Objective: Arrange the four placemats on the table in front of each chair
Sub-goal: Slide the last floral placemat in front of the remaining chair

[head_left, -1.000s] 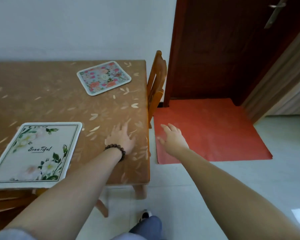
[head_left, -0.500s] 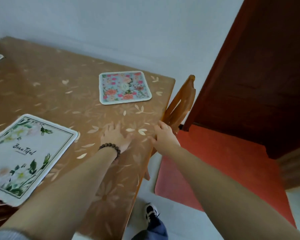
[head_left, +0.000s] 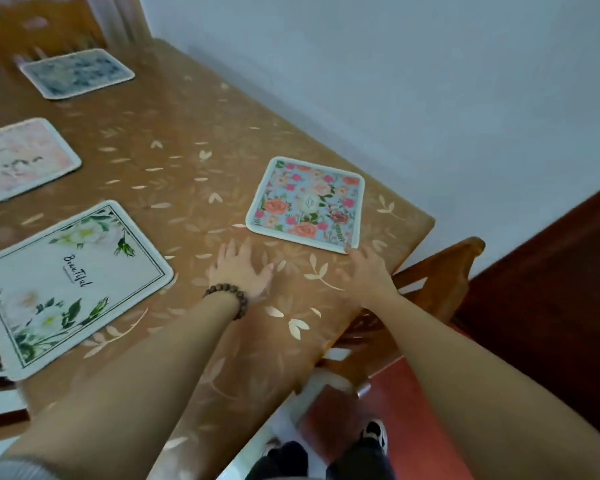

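Step in hand: square up the floral mat (head_left: 307, 205) w/ the chair (head_left: 440, 271) at the table's end.

Position now: four mats lie on the table (head_left: 187, 140). The floral mat sits near the far right corner, just inboard of the end edge, slightly rotated vs. that edge. The white mat w/ lettering (head_left: 71, 278) is at the near left, overhanging the near edge a bit. The pink mat (head_left: 21, 159) and the blue mat (head_left: 75, 72) lie further along, well apart from my hands; both are blurred, so alignment can't be judged.

Hands: my left hand (head_left: 241, 271) is spread flat, palm down on the cloth, just short of the floral mat's near edge, holding nothing. My right hand (head_left: 369, 271) is likewise loose and empty, fingertips (head_left: 352, 251) at the mat's near right corner; touching or a hair off, can't tell.

Procedure, as I judge it:
1. Put fingertips of both hands on the two near corners; press lightly, don't pinch.
2. Slide, don't lift. The cloth looks glossy, so the mat should glide, but may overshoot.
3. Rotate until the mat's side runs parallel w/ the table's end edge, centred on the chair back.
4. Keep a margin from the edge so it doesn't hang over.

Risk: pressing too hard could drag the cloth and shift the neighbouring mats.
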Demonstrator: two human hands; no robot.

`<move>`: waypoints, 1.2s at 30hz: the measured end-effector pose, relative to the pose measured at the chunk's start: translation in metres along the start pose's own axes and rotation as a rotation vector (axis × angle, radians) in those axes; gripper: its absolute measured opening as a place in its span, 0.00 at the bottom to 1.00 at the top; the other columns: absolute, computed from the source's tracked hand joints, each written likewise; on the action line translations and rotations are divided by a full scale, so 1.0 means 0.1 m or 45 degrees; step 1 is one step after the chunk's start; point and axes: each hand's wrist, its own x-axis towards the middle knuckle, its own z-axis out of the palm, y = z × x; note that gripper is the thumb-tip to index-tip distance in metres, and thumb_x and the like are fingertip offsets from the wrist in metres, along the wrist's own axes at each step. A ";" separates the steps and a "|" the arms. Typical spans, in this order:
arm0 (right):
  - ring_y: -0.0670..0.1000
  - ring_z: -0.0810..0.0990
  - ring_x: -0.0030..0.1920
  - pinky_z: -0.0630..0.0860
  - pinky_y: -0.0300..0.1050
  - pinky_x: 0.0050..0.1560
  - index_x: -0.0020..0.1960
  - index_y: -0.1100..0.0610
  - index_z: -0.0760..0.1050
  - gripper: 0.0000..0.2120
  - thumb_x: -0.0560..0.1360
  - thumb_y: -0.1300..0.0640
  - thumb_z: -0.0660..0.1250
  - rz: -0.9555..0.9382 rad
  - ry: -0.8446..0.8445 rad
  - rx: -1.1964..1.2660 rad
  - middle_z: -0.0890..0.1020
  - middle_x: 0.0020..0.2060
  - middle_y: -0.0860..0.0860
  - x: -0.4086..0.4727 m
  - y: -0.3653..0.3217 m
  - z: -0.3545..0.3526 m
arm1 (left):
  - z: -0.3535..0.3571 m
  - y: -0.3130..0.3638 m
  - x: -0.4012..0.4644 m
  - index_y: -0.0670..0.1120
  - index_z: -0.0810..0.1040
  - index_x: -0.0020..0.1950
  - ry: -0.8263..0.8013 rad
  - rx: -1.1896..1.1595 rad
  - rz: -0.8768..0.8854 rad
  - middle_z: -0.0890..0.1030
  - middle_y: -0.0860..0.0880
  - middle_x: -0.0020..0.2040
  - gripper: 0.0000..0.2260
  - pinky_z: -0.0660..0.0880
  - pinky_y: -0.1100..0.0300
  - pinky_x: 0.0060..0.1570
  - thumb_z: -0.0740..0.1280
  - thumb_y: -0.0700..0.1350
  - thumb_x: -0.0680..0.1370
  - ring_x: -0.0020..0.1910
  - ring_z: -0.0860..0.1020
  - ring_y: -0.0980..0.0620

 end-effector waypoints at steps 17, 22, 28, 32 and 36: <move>0.58 0.38 0.76 0.48 0.58 0.74 0.77 0.51 0.43 0.40 0.75 0.39 0.61 -0.207 -0.231 -0.029 0.42 0.76 0.60 1.92 0.98 -0.21 | 0.44 0.70 0.99 0.49 0.56 0.76 0.082 -0.051 -0.369 0.56 0.41 0.76 0.38 0.57 0.44 0.70 0.66 0.62 0.72 0.75 0.53 0.43; 0.60 0.35 0.75 0.41 0.57 0.75 0.77 0.50 0.38 0.40 0.76 0.36 0.56 -0.199 -0.237 -0.117 0.38 0.76 0.62 2.01 0.99 -0.05 | 0.43 0.66 1.34 0.51 0.56 0.76 0.028 -0.054 -0.415 0.56 0.42 0.76 0.37 0.55 0.42 0.71 0.66 0.62 0.72 0.75 0.51 0.42; 0.61 0.37 0.75 0.39 0.57 0.73 0.77 0.51 0.39 0.42 0.75 0.34 0.55 -0.193 -0.224 -0.162 0.41 0.76 0.64 2.06 1.01 0.14 | 0.54 0.58 1.77 0.51 0.57 0.75 -0.049 -0.081 -0.432 0.55 0.42 0.76 0.36 0.56 0.42 0.70 0.64 0.64 0.73 0.74 0.52 0.41; 0.61 0.38 0.76 0.40 0.58 0.74 0.77 0.52 0.42 0.41 0.75 0.34 0.55 -0.222 -0.167 -0.153 0.44 0.76 0.65 2.07 1.01 0.21 | 0.65 0.53 1.89 0.54 0.55 0.76 -0.074 -0.083 -0.446 0.52 0.44 0.77 0.36 0.54 0.43 0.72 0.63 0.64 0.73 0.75 0.50 0.43; 0.60 0.38 0.76 0.40 0.57 0.75 0.77 0.53 0.44 0.39 0.75 0.35 0.54 -0.218 -0.205 -0.118 0.44 0.76 0.65 2.09 0.98 0.18 | 0.70 0.56 1.82 0.54 0.59 0.75 0.023 -0.150 -0.509 0.55 0.45 0.76 0.35 0.57 0.46 0.71 0.62 0.65 0.71 0.74 0.54 0.41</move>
